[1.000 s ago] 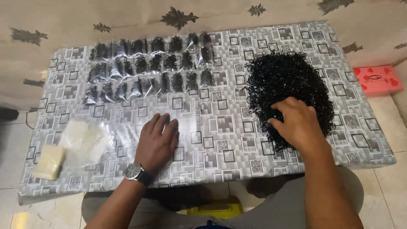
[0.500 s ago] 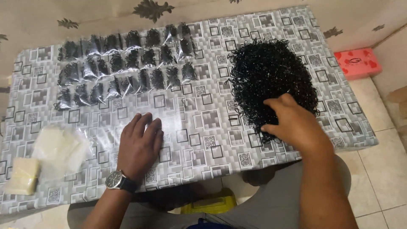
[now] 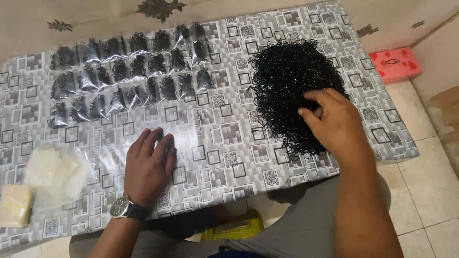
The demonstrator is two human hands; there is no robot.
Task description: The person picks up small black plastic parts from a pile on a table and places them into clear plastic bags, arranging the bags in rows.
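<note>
A big heap of small black elastic bands (image 3: 287, 81) lies on the right half of a low table covered in a grey patterned cloth (image 3: 224, 129). My right hand (image 3: 334, 122) rests on the near edge of the heap, fingers curled and pinching into the bands. My left hand (image 3: 149, 165), with a wristwatch, lies flat and palm down on the cloth near the front edge, over a clear, barely visible plastic bag. Rows of small clear bags filled with black bands (image 3: 129, 71) cover the far left of the table.
A loose stack of empty clear bags (image 3: 55, 174) and a pale yellow block (image 3: 14, 205) sit at the front left corner. A red box (image 3: 396, 64) lies on the tiled floor to the right. A yellow woven thing (image 3: 234, 231) shows under the table by my knees.
My view has shifted so the table sits more to the left. My right hand has drawn back slightly on the heap, fingers pinching. My left hand stays flat in place.
</note>
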